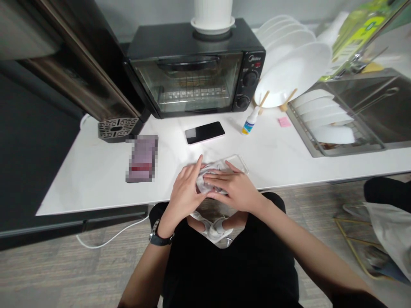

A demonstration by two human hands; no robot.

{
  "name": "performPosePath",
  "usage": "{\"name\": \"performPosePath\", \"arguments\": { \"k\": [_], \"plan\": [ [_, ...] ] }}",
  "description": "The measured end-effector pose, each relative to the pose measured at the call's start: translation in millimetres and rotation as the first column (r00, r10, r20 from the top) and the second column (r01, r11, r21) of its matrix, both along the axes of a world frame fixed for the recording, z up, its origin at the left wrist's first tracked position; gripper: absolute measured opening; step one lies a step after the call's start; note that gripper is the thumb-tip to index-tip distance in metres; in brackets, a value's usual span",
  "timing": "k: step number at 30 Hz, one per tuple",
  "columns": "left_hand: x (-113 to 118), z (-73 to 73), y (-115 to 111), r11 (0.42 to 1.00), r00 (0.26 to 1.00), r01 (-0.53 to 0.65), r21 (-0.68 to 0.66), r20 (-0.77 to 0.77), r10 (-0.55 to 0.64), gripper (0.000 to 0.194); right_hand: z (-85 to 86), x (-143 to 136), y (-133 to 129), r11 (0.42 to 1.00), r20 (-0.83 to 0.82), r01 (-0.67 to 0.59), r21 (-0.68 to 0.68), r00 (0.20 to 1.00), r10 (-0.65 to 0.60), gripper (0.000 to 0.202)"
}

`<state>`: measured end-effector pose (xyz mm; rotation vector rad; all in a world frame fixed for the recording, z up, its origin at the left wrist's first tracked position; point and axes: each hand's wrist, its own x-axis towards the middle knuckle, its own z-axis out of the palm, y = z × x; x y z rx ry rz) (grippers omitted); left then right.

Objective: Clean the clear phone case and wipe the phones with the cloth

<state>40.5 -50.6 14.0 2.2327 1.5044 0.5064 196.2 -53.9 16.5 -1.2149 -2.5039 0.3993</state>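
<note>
At the counter's front edge, a clear phone case (239, 162) lies under my hands, its right end showing. A crumpled whitish cloth or tissue (202, 182) is bunched on top of it. My left hand (187, 186) grips the left side of the case and cloth, its fingers partly hidden. With fingers stretched across the cloth, my right hand (236, 186) presses it against the case. Beyond them a black-screened phone (205, 132) rests flat. Right of the phone stands a small white spray bottle (250, 122) with a blue and yellow label.
A toaster oven (192, 83) carries a white pot (213, 15). White plates (292, 72) stand in a rack by the sink (382, 107). A pink note (284, 122) and a blurred purple item (143, 158) lie on the counter (96, 179). Another person's leg shows at right.
</note>
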Motion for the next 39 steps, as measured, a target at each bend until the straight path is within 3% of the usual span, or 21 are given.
{"name": "performPosePath", "arguments": {
  "k": [3, 7, 9, 12, 15, 17, 20, 24, 26, 30, 32, 35, 39],
  "plan": [
    [-1.1, -0.3, -0.7, 1.0, 1.0, -0.015, 0.005, -0.001, 0.015, 0.07, -2.3, 21.9, 8.3, 0.994, 0.028, 0.102, 0.025, 0.994, -0.103, 0.034],
    [-0.5, -1.8, 0.3, 1.0, 1.0, -0.025, -0.002, 0.01, 0.025, 0.071, -2.7, 51.2, -0.6, 0.973, 0.088, 0.228, 0.019, 0.969, -0.229, 0.031],
    [0.1, -2.3, 1.5, 1.0, 1.0, -0.021, -0.003, 0.015, 0.021, 0.071, -1.7, 47.1, -9.3, 0.979, 0.105, 0.205, -0.002, 0.973, -0.204, 0.033],
    [-0.3, -2.6, 2.4, 1.0, 1.0, -0.02, 0.003, 0.0, 0.02, 0.07, -1.1, 19.3, -17.2, 0.998, 0.077, 0.035, -0.043, 0.997, -0.031, 0.039],
    [-2.0, -2.2, 2.1, 1.0, 1.0, -0.015, -0.004, -0.018, 0.015, 0.07, -1.8, -3.9, -10.2, 0.999, 0.034, -0.031, -0.034, 0.999, 0.032, 0.042],
    [-2.9, -1.4, 1.5, 1.0, 1.0, -0.003, -0.009, -0.013, 0.003, 0.071, -2.8, -1.7, -0.4, 1.0, 0.024, 0.004, -0.004, 1.0, -0.004, 0.039],
    [-2.1, -0.1, 0.9, 1.0, 1.0, 0.001, -0.007, -0.005, -0.001, 0.073, -4.3, 24.2, 7.8, 0.991, 0.033, 0.124, 0.045, 0.992, -0.125, 0.037],
    [2.1, 1.5, 1.5, 1.0, 1.0, -0.001, -0.004, -0.009, 0.001, 0.074, -3.0, 52.1, -3.9, 0.96, 0.076, 0.27, 0.069, 0.958, -0.275, 0.034],
    [4.0, 2.6, 2.6, 1.0, 1.0, 0.004, -0.004, -0.002, -0.004, 0.074, -1.3, 47.4, -13.6, 0.962, 0.095, 0.265, 0.059, 0.958, -0.27, 0.037],
    [5.0, 4.5, 4.4, 1.0, 1.0, 0.012, -0.013, 0.029, -0.011, 0.074, 0.8, 11.9, -19.2, 0.999, 0.061, 0.041, 0.029, 0.997, -0.043, 0.044],
    [4.4, 5.3, 4.6, 1.0, 0.999, 0.015, -0.025, 0.037, -0.014, 0.073, 0.6, -0.3, -11.3, 0.999, 0.032, -0.004, 0.044, 0.999, 0.003, 0.044],
    [3.6, 5.9, 4.2, 0.999, 0.999, 0.009, -0.049, 0.05, -0.007, 0.073, -2.4, 7.8, 5.0, 0.996, 0.028, 0.042, 0.075, 0.999, -0.044, 0.04],
    [3.7, 5.1, 4.4, 0.997, 0.998, -0.013, -0.075, 0.056, 0.017, 0.076, -5.2, 46.8, 8.8, 0.98, 0.085, 0.185, 0.078, 0.978, -0.192, 0.035]
  ]
}}
